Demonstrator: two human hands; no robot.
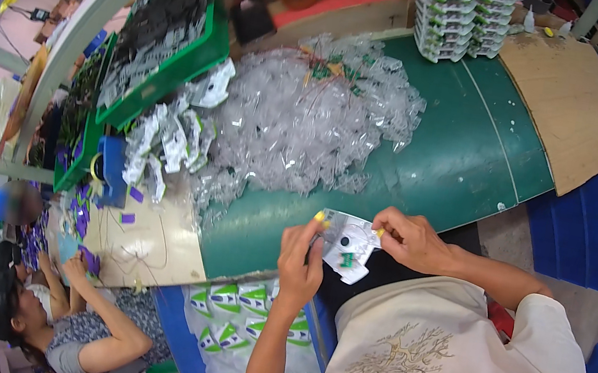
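Observation:
Close in front of my body, a white plastic housing point(355, 235) is tilted between my two hands. Inside it sit a small green circuit board point(348, 259) and a round black part point(345, 242). My left hand point(300, 262) pinches the housing's left edge, a yellow cover on one fingertip. At the right edge, my right hand point(416, 242) grips it with bent fingers, with yellow at the fingertips too. Beyond my hands lies a large heap of clear plastic parts point(301, 124) on the green tabletop point(464, 143). Several small green boards with thin wires point(330, 71) rest on that heap.
White-and-green housings point(173, 138) lie left of the heap, beside a green crate point(217, 38) of dark parts. Stacked white pieces point(445, 21) and cardboard point(566, 105) are at the far right. A blue bin point(191, 334) holds housings below. A co-worker point(94, 326) sits at left.

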